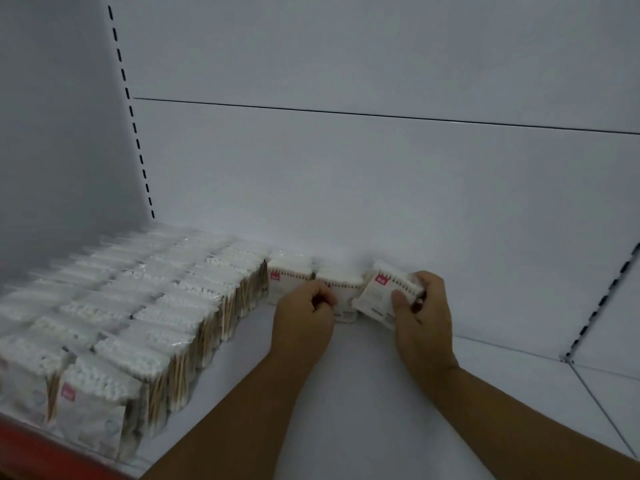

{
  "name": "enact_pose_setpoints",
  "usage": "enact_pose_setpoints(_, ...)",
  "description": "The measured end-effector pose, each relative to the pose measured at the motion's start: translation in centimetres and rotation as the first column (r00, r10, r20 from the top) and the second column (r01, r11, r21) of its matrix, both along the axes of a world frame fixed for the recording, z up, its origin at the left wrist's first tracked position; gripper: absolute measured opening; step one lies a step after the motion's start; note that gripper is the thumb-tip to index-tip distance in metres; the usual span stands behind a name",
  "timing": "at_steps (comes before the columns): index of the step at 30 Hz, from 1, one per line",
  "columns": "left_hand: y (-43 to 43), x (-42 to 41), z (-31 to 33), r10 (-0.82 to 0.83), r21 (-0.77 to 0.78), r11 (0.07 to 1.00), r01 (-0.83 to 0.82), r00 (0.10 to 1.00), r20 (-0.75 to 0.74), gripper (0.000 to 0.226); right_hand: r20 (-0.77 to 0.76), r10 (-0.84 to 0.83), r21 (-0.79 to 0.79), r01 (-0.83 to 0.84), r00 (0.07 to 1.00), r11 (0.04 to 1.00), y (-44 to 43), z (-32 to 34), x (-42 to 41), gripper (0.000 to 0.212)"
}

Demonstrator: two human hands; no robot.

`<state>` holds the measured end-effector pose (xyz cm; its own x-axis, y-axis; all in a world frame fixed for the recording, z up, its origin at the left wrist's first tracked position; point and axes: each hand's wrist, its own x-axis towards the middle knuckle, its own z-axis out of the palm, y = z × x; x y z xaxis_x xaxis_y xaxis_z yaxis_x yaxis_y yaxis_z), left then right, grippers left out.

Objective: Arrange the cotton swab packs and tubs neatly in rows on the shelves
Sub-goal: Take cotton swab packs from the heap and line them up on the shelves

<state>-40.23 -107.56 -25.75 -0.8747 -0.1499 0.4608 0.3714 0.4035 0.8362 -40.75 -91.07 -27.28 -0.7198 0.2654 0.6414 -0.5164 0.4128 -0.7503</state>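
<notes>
Swab pack (377, 295): likely light, slippery; hold its sides. Your right hand (420, 308) pinches it; left hand (303, 315) curled, grip unclear.

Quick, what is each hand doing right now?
Left hand: fingers curled at the middle pack; whether it grips cannot be told.
Right hand: holding the tilted pack.

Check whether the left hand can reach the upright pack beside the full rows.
Probably yes: the left hand sits right beside the upright pack, nothing between them, though it seems to grip the middle pack.
</notes>
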Motion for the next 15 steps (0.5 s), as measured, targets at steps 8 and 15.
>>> enact_pose_setpoints(8, 0.5, -0.7, -0.3, -0.054, -0.088, 0.994, 0.057, 0.998, 0.043, 0.032, -0.039, -0.025, 0.372, 0.038, 0.999, 0.928, 3.3, -0.3, 1.6, 0.024)
enact_pose_setpoints(15, 1.0, 0.1, 0.0, -0.211, -0.259, 0.932, 0.253, 0.961, 0.178, 0.026, -0.046, -0.293, 0.525, 0.273, 0.955, 0.806, 2.8, 0.6, 1.0, 0.033)
